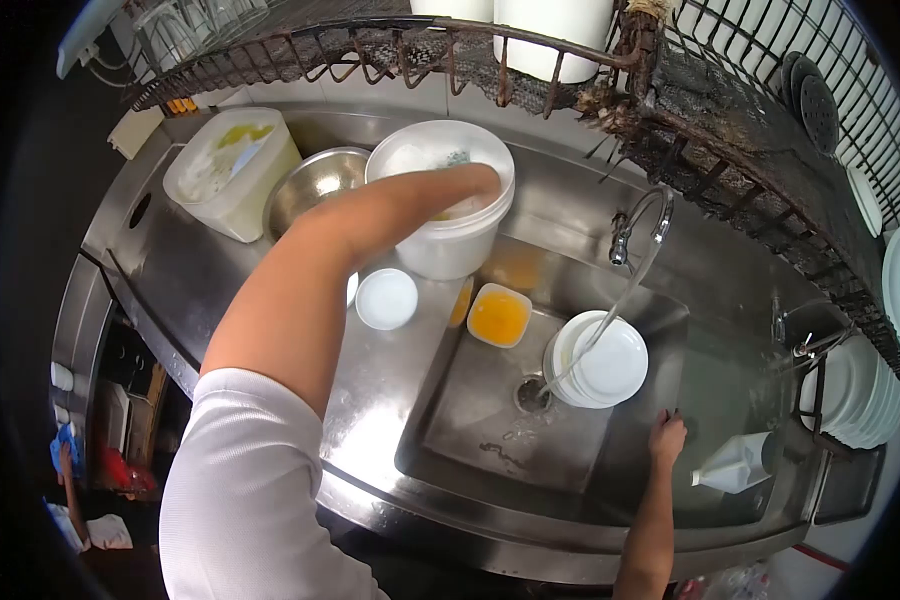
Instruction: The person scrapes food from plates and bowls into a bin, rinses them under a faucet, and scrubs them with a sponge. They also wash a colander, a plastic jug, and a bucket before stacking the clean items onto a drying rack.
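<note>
My left hand (478, 186) reaches down into a white bucket (450, 252); its fingers are hidden behind the rim. Whitish suds and a greenish scrubber-like thing (457, 158) show inside the bucket. Closed fingers mark my right hand (668, 437), which is low over the ridge between the two sink basins; what they hold, if anything, I cannot make out. Left of it, a stack of white plates (612, 368) sits in the left basin. Water runs from the curved faucet (660, 222) onto that stack. A square container of orange liquid (500, 316) stands near the basin's back left corner.
A cloudy plastic tub (235, 190) and steel bowl (315, 182) stand left of the bucket, a small white dish (387, 299) before it. A plastic jug (738, 464) lies in the water-filled right basin. Overhead hangs a rusty rack (530, 50). Another person's arm (68, 480) shows far left.
</note>
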The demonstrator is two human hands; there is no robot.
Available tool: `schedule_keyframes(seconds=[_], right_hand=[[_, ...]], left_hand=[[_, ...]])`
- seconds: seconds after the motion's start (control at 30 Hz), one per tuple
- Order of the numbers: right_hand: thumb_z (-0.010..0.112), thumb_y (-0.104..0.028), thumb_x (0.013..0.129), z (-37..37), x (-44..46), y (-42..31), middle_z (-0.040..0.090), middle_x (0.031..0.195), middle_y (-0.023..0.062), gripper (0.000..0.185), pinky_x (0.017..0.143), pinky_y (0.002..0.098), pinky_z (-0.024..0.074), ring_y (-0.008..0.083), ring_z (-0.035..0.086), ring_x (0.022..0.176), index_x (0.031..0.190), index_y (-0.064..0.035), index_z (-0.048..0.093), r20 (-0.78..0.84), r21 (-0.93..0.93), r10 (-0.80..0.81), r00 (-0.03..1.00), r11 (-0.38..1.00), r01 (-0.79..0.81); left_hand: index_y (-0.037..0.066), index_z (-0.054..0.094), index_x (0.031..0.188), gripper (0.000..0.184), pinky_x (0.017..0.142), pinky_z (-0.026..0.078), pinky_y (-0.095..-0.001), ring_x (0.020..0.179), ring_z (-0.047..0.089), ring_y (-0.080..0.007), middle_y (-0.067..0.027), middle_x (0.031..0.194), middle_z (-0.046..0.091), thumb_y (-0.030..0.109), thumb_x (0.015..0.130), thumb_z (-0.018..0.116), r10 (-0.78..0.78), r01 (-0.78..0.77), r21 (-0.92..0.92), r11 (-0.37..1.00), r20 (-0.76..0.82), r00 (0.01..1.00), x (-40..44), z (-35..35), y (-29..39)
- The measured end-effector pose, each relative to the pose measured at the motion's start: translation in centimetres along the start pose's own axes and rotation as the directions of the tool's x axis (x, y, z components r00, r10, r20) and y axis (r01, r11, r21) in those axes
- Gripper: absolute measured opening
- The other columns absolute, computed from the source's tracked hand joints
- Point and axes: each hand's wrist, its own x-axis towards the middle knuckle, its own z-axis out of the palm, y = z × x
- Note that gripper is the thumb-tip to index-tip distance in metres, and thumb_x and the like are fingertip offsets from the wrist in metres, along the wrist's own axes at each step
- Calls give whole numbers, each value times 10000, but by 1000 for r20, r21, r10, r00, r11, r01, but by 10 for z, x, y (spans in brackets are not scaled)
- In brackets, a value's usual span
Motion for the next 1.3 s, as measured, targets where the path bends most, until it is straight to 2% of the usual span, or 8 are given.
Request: schedule_keyframes(seconds=[0.13, 0.33, 0.6, 0.83, 0.93, 1.13, 1.23, 1.3], right_hand=[[514, -300, 875, 6, 2, 8, 616, 891, 283, 353, 760, 537, 455, 450, 589, 855, 949, 37, 592, -10, 11, -77, 997, 997, 77], [508, -295, 878, -8, -6, -8, 623, 922, 259, 344, 765, 522, 458, 443, 589, 867, 997, 20, 581, -18, 36, -55, 998, 998, 56], [519, -287, 879, 10, 5, 12, 620, 931, 261, 350, 762, 515, 455, 439, 588, 873, 1018, 29, 576, -40, 38, -85, 996, 996, 87], [519, -273, 880, 17, 7, 14, 614, 920, 282, 376, 748, 515, 454, 453, 585, 861, 1010, 75, 570, -90, 30, -113, 989, 993, 117], [517, -270, 880, 13, 9, 14, 614, 926, 280, 372, 751, 514, 456, 451, 587, 859, 1021, 70, 572, -46, 31, -147, 988, 988, 148], [510, -274, 884, 20, 9, 20, 609, 950, 282, 375, 768, 515, 451, 438, 585, 892, 1034, 65, 568, -97, 48, -162, 982, 985, 167], [510, -280, 885, 10, 9, 11, 607, 953, 283, 364, 774, 518, 447, 439, 578, 911, 1015, 54, 572, 11, 5, -86, 996, 996, 86], [508, -286, 887, 11, 9, 13, 609, 940, 278, 358, 770, 522, 447, 445, 577, 899, 991, 50, 573, 27, -12, -97, 995, 995, 98]], left_hand=[[95, 670, 1058, 435, 882, 423, -397, 1044, 569, -329, -166, 1124, 611, 371, 725, 615, -5, 6, 28, 1000, -17, 1000, -3, 12, -1], [99, 669, 1060, 436, 883, 422, -396, 1045, 569, -327, -164, 1127, 611, 373, 725, 615, -27, 29, 26, 999, -48, 998, -5, 13, -3], [103, 669, 1064, 438, 885, 420, -395, 1046, 568, -323, -161, 1131, 610, 376, 726, 616, -81, 81, 4, 997, -76, 994, -1, 10, -1], [107, 668, 1067, 439, 886, 419, -395, 1047, 568, -320, -158, 1134, 610, 379, 726, 617, -100, 101, 32, 994, -29, 995, -9, 15, -5], [108, 668, 1069, 440, 887, 419, -395, 1048, 568, -319, -157, 1135, 610, 380, 727, 617, -114, 114, 48, 992, -12, 993, -16, 21, -10], [112, 668, 1072, 441, 888, 418, -394, 1049, 568, -316, -154, 1138, 609, 382, 727, 618, -156, 152, 110, 982, 26, 987, -27, 29, -28], [113, 667, 1073, 442, 889, 417, -394, 1049, 568, -315, -153, 1140, 609, 384, 727, 618, -180, 174, 131, 976, 41, 983, -39, 32, -40], [114, 667, 1074, 442, 889, 417, -394, 1049, 568, -314, -152, 1141, 609, 384, 727, 619, -201, 196, 112, 974, 44, 979, -51, 32, -46]])
